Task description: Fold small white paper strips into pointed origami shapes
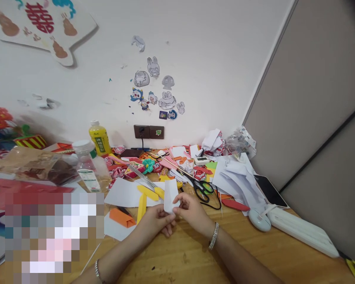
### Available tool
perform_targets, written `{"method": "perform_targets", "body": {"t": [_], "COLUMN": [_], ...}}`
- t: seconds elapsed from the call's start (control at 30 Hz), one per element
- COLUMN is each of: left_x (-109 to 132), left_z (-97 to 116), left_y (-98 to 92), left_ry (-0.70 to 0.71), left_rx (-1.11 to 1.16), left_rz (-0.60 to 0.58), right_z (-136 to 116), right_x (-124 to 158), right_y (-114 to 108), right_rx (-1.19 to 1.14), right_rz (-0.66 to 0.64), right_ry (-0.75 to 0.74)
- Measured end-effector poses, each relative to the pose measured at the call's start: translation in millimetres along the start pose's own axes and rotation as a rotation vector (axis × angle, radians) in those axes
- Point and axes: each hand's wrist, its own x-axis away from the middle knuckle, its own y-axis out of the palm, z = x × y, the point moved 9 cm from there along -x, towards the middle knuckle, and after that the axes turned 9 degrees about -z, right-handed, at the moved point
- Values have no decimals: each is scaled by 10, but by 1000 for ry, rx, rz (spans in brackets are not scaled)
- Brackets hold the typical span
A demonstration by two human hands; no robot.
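Observation:
A small strip of white paper (170, 193) stands upright between my two hands, above the wooden table. My left hand (158, 221) pinches its lower edge, thumb in front and the other fingers curled below. With thumb and forefinger my right hand (192, 211) grips the right side of the same paper. Just behind them lie folded yellow paper pieces (142, 207) and larger white sheets (122, 193). An orange folded paper piece (122, 218) rests to the left of my left hand. Black-handled scissors (203, 191) lie beyond my right hand.
A yellow drink bottle (99, 138) and a clear bottle (88, 169) stand at the back left. Paper scraps and sticks crowd the wall side. Crumpled white paper (239, 177), a tablet (270, 191) and a white lamp (301, 230) lie to the right. The lower left is pixelated.

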Motion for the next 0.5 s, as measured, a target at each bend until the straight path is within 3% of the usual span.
{"method": "perform_targets", "body": {"t": [0.33, 0.5], "left_x": [-23, 5], "left_z": [-97, -69], "left_y": [39, 35], "left_ry": [-12, -32], "left_rx": [206, 179], "left_rz": [-79, -37], "right_z": [-33, -44], "right_x": [6, 23], "right_y": [-29, -30], "right_rx": [-3, -14], "right_rz": [62, 110], "right_ry": [-4, -1]}}
